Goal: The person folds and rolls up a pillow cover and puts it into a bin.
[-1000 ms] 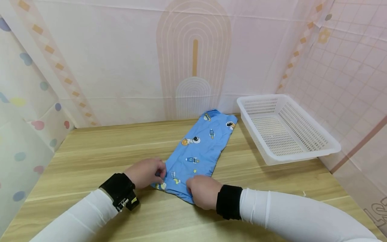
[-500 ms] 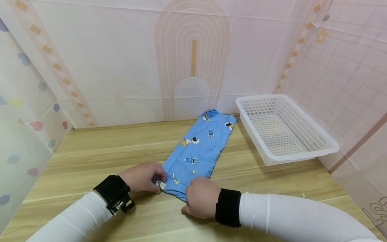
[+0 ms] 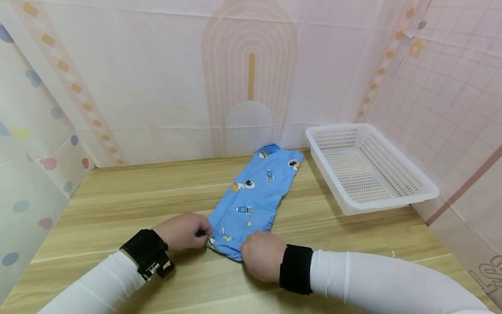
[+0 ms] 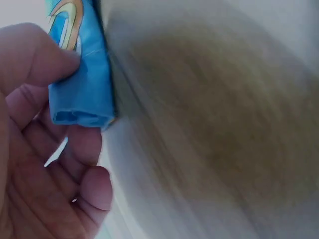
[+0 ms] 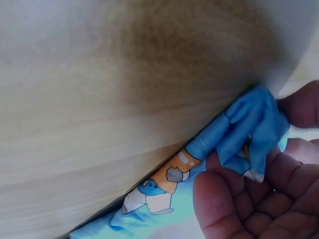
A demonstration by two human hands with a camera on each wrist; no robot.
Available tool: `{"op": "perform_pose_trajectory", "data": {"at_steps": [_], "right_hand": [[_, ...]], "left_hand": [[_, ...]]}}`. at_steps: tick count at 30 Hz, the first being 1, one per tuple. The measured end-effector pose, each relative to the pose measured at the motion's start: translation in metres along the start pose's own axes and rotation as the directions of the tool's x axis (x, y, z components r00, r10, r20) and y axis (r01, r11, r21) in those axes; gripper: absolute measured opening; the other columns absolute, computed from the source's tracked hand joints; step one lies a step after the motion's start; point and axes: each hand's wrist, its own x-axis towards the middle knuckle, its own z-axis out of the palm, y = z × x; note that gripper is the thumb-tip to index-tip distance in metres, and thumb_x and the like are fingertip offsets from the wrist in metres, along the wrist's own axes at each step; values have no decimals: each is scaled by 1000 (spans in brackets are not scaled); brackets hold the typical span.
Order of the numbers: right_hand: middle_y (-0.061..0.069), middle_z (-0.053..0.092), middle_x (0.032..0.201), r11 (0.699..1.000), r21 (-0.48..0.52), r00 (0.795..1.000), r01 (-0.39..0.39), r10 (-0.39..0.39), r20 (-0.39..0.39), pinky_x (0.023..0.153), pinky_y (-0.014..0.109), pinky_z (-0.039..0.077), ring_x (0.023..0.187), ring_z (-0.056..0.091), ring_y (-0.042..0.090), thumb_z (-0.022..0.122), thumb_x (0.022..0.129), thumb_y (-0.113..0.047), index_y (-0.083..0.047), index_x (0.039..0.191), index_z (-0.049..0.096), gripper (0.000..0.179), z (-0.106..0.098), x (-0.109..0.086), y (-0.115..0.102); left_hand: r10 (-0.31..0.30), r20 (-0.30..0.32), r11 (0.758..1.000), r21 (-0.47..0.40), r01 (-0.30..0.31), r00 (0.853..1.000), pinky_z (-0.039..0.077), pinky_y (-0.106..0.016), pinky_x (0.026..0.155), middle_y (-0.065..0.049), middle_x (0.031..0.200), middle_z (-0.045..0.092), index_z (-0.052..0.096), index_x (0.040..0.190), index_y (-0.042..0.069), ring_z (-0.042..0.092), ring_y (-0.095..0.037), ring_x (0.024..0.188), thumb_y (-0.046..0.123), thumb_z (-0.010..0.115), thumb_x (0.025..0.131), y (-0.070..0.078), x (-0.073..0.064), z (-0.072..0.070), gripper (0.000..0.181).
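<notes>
A blue cloth (image 3: 251, 196) printed with astronauts, rockets and stars lies folded into a long strip, slanting from the near middle up to the back edge of the table. My left hand (image 3: 182, 231) pinches its near left corner; in the left wrist view the thumb presses on the folded blue cloth (image 4: 82, 94) from above with fingers beneath. At the near right corner, my right hand (image 3: 263, 256) grips the other end of that edge. Bunched blue cloth (image 5: 254, 132) shows between thumb and fingers in the right wrist view.
A white plastic basket (image 3: 341, 192) with slotted walls stands at the back right, apart from the cloth. The wooden table (image 3: 129, 187) meets a patterned wall covering (image 3: 157, 87) at its back edge.
My left thumb and fingers have closed on the near left corner of the cloth. The right hand has shifted slightly toward me, and the cloth has slid a little left and nearer.
</notes>
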Motion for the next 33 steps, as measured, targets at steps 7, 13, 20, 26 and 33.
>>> {"op": "perform_pose_trajectory", "data": {"at_steps": [7, 13, 20, 26, 33], "right_hand": [[-6, 65, 71, 998, 66, 999, 18, -21, 43, 59, 28, 52, 66, 57, 7, 69, 95, -21, -16, 76, 72, 19, -1, -2, -3], [-5, 67, 80, 990, 144, 995, -1, -13, 99, 72, 27, 57, 74, 60, 6, 68, 95, -18, -15, 88, 72, 9, -2, -3, 4], [-4, 62, 79, 963, 249, 984, -100, 59, 167, 71, 25, 53, 73, 55, 9, 65, 98, -12, -14, 93, 69, 7, -6, 2, 14], [-2, 63, 86, 928, 326, 967, -182, 110, 229, 71, 25, 49, 76, 55, 13, 64, 99, -11, -10, 108, 71, 12, -5, 8, 20], [-1, 64, 88, 928, 319, 965, -191, 119, 232, 71, 26, 51, 77, 56, 13, 63, 101, -13, -9, 115, 69, 16, -4, 10, 23]], "left_hand": [[14, 150, 996, -94, 0, 989, 42, -21, 61, 16, 71, 55, 68, 76, 27, 52, -2, 65, 9, 70, 85, 11, -11, 4, 21], [24, 162, 997, -72, -13, 986, 40, -21, 59, 16, 69, 50, 64, 76, 25, 49, -1, 64, 9, 66, 91, 20, -13, 5, 22], [25, 166, 998, -66, -15, 986, 41, -22, 62, 12, 72, 44, 58, 81, 20, 48, -2, 66, 10, 55, 104, 19, -12, 1, 26], [-23, 138, 999, -26, 27, 990, 41, -24, 66, 10, 77, 48, 59, 88, 20, 50, -5, 70, 11, 54, 108, 19, -7, -1, 22], [-35, 56, 999, -22, 37, 998, 41, -24, 64, 9, 78, 51, 59, 91, 20, 49, -6, 69, 14, 54, 109, 17, -2, 2, 19]]}}
